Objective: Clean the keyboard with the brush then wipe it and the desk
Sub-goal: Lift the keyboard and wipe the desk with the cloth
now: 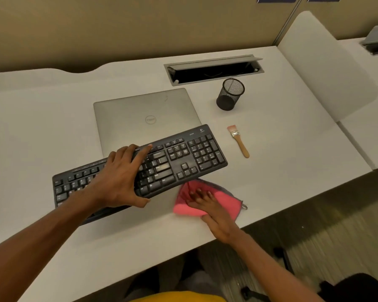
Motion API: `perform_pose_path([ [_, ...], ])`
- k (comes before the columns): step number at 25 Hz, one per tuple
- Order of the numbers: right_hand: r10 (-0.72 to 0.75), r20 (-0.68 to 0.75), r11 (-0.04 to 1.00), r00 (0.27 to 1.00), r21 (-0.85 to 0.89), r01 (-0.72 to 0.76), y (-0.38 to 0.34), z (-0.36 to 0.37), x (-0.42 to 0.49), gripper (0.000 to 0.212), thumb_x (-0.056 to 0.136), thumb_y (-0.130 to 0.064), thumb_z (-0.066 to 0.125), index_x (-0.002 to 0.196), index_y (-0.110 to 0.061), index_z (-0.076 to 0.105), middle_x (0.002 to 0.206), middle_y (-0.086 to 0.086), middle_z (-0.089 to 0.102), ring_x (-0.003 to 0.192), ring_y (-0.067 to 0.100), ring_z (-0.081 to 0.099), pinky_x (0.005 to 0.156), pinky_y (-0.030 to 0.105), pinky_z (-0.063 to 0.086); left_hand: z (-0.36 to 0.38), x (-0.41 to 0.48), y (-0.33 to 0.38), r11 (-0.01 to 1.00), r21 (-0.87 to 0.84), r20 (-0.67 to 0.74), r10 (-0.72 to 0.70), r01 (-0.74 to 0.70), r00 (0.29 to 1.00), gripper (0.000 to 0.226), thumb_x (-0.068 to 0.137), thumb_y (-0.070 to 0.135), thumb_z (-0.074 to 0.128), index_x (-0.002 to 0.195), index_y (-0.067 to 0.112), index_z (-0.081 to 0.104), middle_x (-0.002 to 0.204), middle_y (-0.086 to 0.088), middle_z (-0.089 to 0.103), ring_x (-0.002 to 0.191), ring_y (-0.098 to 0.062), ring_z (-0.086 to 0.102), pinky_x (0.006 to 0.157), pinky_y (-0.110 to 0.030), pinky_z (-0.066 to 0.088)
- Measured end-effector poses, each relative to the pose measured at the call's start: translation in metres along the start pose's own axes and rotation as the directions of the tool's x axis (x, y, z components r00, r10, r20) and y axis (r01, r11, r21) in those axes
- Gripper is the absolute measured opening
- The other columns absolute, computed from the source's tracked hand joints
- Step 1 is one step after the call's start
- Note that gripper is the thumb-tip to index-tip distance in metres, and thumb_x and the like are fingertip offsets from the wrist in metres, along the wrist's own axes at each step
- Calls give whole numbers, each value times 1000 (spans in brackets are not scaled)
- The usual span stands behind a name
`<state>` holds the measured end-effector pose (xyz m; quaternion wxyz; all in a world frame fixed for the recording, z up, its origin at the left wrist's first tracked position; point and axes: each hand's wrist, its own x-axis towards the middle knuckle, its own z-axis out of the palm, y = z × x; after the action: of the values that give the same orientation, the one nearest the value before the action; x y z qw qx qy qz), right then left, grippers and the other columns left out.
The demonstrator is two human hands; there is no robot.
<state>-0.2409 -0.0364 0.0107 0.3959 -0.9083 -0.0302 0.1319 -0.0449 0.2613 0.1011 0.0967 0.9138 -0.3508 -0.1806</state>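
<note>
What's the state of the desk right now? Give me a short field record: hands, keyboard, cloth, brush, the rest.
left hand: grips the black Logitech keyboard, fingers across the keys, thumb at its near edge
keyboard pose: angled, far edge over the closed silver laptop; near edge looks raised off the white desk
right hand: presses flat on the pink cloth, which lies on the desk in front of the keyboard's right half
tool: small wooden-handled brush lies untouched right of the keyboard
other: black mesh pen cup; open cable hatch
</note>
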Motion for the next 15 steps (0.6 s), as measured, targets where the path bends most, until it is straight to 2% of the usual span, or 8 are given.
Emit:
perform_pose_path([
  [3,42,131,992,990,116,-57,-5,-7,-20,48,97,-13,39,135,-31,61,149,-20,46,146,-4,24,123,20,8,2,-1,12,1000,-15,11,12,-12,1000,149,54,89,68,166,33,-13,166,-14,16,152,-39,17,127,-58,17],
  [7,72,285,980,956,155,-120,1,-25,-47,46,101,-14,35,130,-32,65,148,-20,48,145,-3,28,122,25,13,6,-2,25,1000,-22,-3,0,0,1000,148,54,89,67,166,34,-12,167,-15,16,153,-40,17,127,-60,17],
  [11,119,356,980,927,106,-166,10,-40,-79,46,102,-9,36,127,-33,67,146,-22,49,143,-7,28,119,19,14,12,-5,34,998,-48,-21,-52,50,998,146,53,90,66,166,33,-7,165,-16,20,151,-40,21,125,-61,21],
  [13,134,364,985,922,50,-163,18,-46,-97,45,100,-15,36,125,-35,68,144,-22,51,142,-6,31,119,22,17,16,-7,39,997,-46,-27,-61,60,998,146,52,90,65,166,32,-5,163,-15,23,149,-40,23,124,-61,23],
  [15,175,339,981,924,20,-194,34,-51,-118,41,101,-19,38,124,-36,68,136,-23,59,136,-3,43,118,28,28,19,-10,44,998,-34,-29,-60,59,998,145,53,91,64,166,31,-4,163,-15,23,148,-40,24,124,-60,23],
])
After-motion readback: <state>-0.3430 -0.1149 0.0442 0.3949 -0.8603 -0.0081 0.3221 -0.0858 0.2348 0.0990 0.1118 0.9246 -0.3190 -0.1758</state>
